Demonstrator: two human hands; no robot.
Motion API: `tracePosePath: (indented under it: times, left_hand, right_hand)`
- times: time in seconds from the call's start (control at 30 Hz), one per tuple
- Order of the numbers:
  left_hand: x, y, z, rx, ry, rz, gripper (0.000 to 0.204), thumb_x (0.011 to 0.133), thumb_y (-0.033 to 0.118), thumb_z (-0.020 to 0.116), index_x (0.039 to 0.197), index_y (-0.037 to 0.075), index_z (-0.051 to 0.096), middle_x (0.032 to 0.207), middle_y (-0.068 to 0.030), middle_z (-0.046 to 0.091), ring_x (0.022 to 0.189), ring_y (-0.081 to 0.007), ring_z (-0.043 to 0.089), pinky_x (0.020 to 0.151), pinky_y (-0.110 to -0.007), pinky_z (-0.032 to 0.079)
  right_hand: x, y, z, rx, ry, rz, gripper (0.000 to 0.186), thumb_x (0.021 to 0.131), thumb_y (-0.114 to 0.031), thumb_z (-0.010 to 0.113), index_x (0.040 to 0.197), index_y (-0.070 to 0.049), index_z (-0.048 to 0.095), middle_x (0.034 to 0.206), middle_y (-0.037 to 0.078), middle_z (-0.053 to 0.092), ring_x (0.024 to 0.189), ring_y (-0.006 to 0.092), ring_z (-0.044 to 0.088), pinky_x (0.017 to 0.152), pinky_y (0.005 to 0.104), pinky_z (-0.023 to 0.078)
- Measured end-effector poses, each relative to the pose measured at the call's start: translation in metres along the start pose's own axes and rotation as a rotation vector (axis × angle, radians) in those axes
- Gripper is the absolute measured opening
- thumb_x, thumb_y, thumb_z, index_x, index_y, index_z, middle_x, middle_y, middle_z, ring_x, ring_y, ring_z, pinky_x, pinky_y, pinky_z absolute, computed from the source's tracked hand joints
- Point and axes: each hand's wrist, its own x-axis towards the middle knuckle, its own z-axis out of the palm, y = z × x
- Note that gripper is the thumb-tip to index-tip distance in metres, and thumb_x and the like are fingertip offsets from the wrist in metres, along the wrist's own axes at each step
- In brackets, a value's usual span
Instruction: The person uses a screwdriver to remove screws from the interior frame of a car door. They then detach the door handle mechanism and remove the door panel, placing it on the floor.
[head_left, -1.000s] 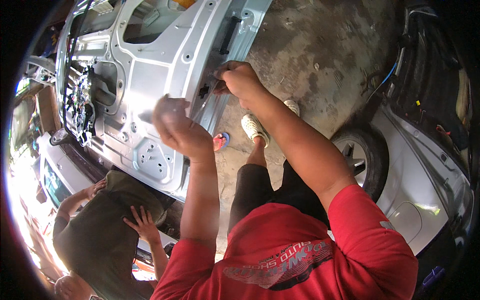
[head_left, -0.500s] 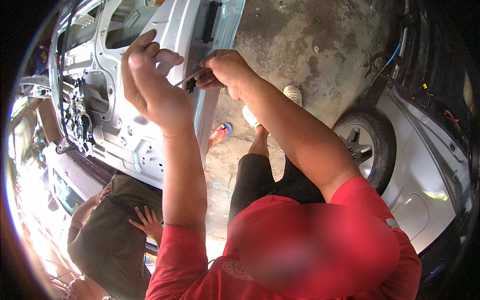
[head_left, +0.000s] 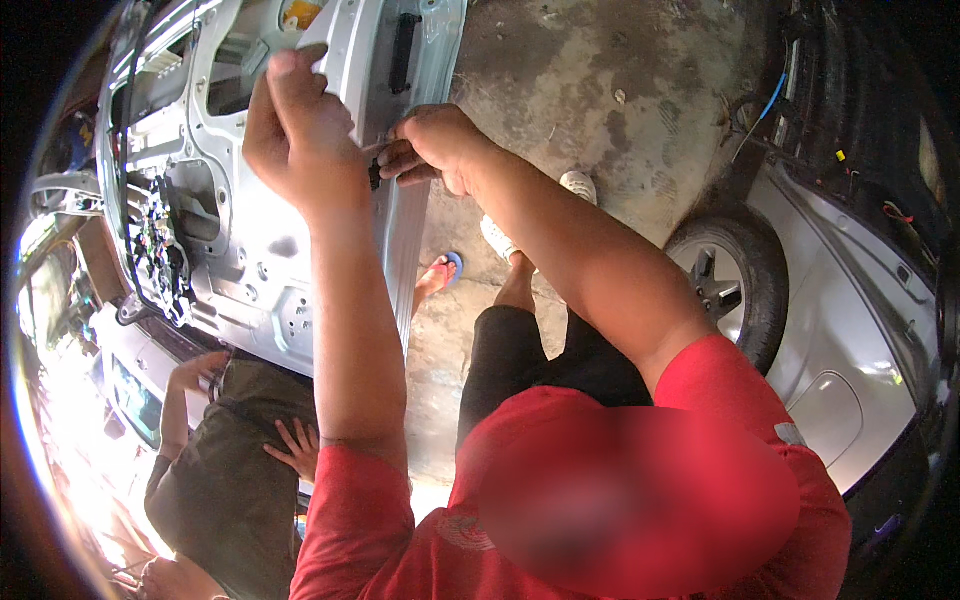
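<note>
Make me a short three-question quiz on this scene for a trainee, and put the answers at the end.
1. Multiple choice: which of these is nearest to the left hand and the right hand?
A) the white shoes
B) the bare metal door
C) the blue cord

2. True or false: the wheel is on the person's right.

3. Fill in the blank: the person's left sleeve is ____.

Key: 1. B; 2. True; 3. red.
</note>
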Motion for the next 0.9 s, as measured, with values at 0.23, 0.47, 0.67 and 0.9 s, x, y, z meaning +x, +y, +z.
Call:
tracePosePath:
  times: [0.23,0.47,0.67,0.9]
  left_hand:
    - [-0.022,-0.004,-0.025,0.254,-0.095,-0.019,0.031,0.097,0.028,0.063,0.102,-0.002,0.069,0.083,-0.0065,0.065,0.075,-0.0119,0.060,0.070,-0.028,0.050]
    - [-0.095,0.009,-0.087,0.710,-0.488,-0.439,0.024,0.096,0.017,0.055,0.108,0.000,0.068,0.080,-0.0221,0.068,0.071,-0.0300,0.068,0.068,-0.039,0.051]
    - [-0.146,-0.041,-0.123,0.749,-0.507,-0.569,0.026,0.097,0.017,0.052,0.111,0.000,0.066,0.090,-0.0256,0.068,0.085,-0.0397,0.068,0.074,-0.042,0.052]
    - [-0.182,-0.051,-0.142,0.761,-0.424,-0.542,0.024,0.098,0.015,0.050,0.106,-0.001,0.066,0.095,-0.0269,0.068,0.092,-0.0453,0.064,0.079,-0.048,0.050]
  right_hand:
    - [0.009,0.009,0.001,0.062,0.082,-0.011,0.012,0.090,-0.005,0.054,0.085,0.002,0.062,0.077,0.019,0.070,0.060,0.0287,0.070,0.058,0.0424,0.063]
    - [-0.017,0.008,-0.004,-0.293,0.091,-0.322,0.013,0.090,-0.008,0.060,0.092,0.003,0.065,0.078,0.010,0.068,0.058,0.0147,0.062,0.053,0.0286,0.052]
    - [-0.038,0.029,0.009,-0.582,0.052,-0.421,0.014,0.089,-0.008,0.058,0.095,0.002,0.066,0.076,0.014,0.070,0.061,0.0205,0.069,0.060,0.0346,0.055]
    - [-0.032,0.068,0.016,-0.656,0.058,-0.420,0.018,0.084,-0.008,0.059,0.095,0.002,0.069,0.075,0.015,0.071,0.065,0.0257,0.071,0.066,0.0364,0.056]
